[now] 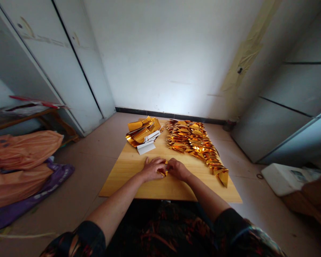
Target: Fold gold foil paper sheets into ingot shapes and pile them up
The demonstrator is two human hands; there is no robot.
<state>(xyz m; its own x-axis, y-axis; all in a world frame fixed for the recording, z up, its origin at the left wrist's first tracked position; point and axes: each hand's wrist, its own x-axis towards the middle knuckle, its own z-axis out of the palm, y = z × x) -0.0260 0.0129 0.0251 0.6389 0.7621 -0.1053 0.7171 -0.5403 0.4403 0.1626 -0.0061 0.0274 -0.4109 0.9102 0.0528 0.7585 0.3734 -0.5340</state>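
Observation:
Near the front middle of a wooden board (123,178), both my hands meet over a small piece of gold foil paper (163,172). My left hand (153,169) has its fingers closed over the piece from the left. From the right, my right hand (178,169) pinches its edge with bent fingers. Much of the piece is hidden under the fingers. Beyond my left hand lies a loose pile of curled gold foil sheets (141,135), with white-backed paper (146,147) on its near side. Rows of folded gold foil pieces (188,137) overlap along the board's right side.
Tall pale cabinets (69,53) stand at the left and a grey fridge-like cabinet (289,103) at the right. Orange cloth (24,150) and a purple bag (42,192) lie at the left. A white box (282,178) sits on the floor at the right.

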